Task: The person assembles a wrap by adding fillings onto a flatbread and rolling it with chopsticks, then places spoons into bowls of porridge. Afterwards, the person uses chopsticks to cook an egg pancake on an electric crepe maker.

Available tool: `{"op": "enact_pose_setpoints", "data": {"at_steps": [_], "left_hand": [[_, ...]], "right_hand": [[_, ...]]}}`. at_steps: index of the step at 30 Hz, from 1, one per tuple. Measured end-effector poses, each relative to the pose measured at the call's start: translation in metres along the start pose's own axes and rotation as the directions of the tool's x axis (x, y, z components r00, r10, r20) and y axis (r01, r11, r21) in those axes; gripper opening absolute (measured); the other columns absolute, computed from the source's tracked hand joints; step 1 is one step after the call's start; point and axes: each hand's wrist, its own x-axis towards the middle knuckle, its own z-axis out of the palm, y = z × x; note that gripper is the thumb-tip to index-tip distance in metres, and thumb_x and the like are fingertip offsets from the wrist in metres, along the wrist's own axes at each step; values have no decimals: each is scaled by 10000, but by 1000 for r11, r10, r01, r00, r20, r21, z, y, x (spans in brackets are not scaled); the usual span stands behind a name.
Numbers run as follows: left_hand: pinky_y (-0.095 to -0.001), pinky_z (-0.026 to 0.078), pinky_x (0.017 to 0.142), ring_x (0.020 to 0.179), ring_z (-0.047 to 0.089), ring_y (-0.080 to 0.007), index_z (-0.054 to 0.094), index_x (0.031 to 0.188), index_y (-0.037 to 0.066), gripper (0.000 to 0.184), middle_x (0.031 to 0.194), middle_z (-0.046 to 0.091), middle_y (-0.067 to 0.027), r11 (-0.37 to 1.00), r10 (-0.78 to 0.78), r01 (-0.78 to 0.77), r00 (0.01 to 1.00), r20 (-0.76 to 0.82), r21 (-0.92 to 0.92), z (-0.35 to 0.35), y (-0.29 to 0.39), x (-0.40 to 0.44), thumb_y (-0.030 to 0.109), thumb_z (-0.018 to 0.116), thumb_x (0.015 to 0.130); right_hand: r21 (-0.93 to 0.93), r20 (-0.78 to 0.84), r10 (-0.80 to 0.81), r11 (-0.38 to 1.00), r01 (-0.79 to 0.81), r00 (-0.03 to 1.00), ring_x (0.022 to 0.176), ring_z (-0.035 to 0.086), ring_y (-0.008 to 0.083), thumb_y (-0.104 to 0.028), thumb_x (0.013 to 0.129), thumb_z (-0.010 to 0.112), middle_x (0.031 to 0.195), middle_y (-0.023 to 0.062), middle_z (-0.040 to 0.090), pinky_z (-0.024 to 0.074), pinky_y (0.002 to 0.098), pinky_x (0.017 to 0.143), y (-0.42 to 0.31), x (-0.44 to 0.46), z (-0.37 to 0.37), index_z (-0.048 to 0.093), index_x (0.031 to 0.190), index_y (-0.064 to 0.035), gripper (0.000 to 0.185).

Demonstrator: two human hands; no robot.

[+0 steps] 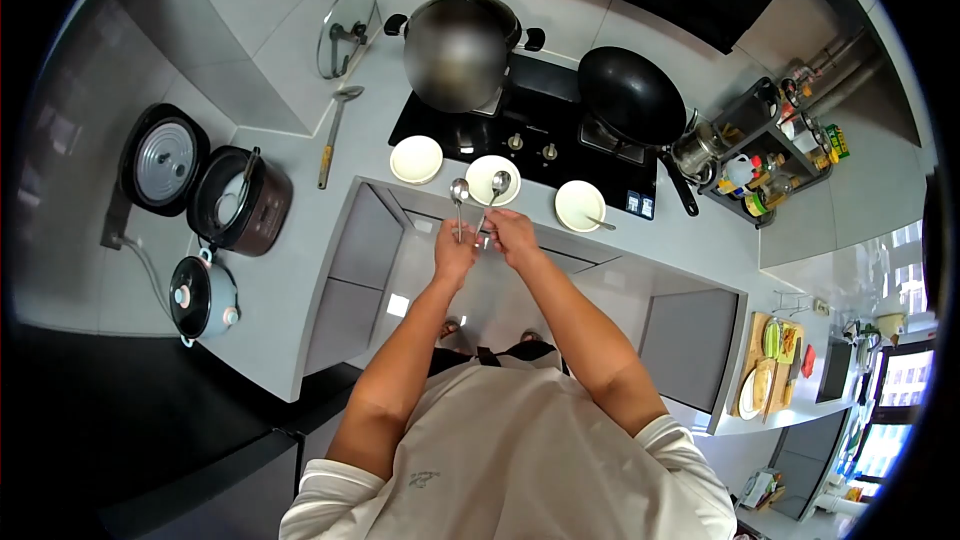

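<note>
My left hand is closed on the handle of a metal spoon, its bowl pointing up toward the counter. A second spoon is pinched in my right hand, with its bowl over the middle white bowl. Both hands are close together in front of the counter edge. To the left stands another white bowl. A third white bowl, on the right, has a spoon resting in it with the handle over the rim.
Behind the bowls is a black gas stove with a large pot and a black wok. On the left are a ladle, an open rice cooker and a small pot. A condiment rack stands right.
</note>
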Motion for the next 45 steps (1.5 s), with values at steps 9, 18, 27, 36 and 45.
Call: {"op": "enact_pose_setpoints", "data": {"at_steps": [9, 18, 27, 36, 45], "left_hand": [[-338, 519, 615, 615, 642, -174, 507, 1007, 56, 200, 820, 703, -113, 835, 332, -318, 942, 50, 448, -30, 13, 67, 83, 689, 929], [-410, 543, 692, 748, 695, -325, 506, 990, 54, 285, 828, 668, -151, 607, 457, -398, 883, 108, 688, -21, 19, 95, 122, 753, 866], [-439, 541, 723, 778, 684, -370, 547, 966, 37, 196, 855, 690, -177, 644, 437, -368, 897, 72, 671, -25, 18, 96, 122, 710, 900], [-456, 540, 755, 839, 704, -378, 601, 948, 43, 74, 884, 719, -176, 737, 447, -363, 895, -8, 570, -47, 27, 90, 99, 632, 911], [-336, 506, 691, 745, 628, -137, 744, 1090, 50, 190, 810, 693, -79, 835, 317, -181, 930, -187, 519, -91, 25, 102, 138, 684, 933]], "right_hand": [[-48, -22, 14, 999, -15, 1000, 586, 523, 78, -184, 995, 645, 804, -4, 646, 404, 231, 470, 22, 0, 8, 683, 1098, -82, 151], [-26, -16, 49, 998, -49, 999, 603, 541, 84, -117, 974, 632, 847, 12, 655, 418, 225, 488, 31, -2, -2, 685, 1128, -78, 167], [-39, -10, 54, 998, -55, 998, 597, 533, 92, -100, 989, 618, 836, 8, 644, 431, 234, 496, 21, -2, 3, 674, 1094, -76, 122], [-89, 20, -8, 996, 10, 1000, 594, 530, 76, -94, 982, 612, 838, 4, 662, 439, 229, 500, 14, 2, 25, 678, 1107, -83, 141], [-101, 38, -21, 995, 25, 999, 634, 537, 86, -93, 975, 602, 843, 10, 646, 428, 235, 521, 19, 2, 39, 683, 1114, -70, 163]]}}
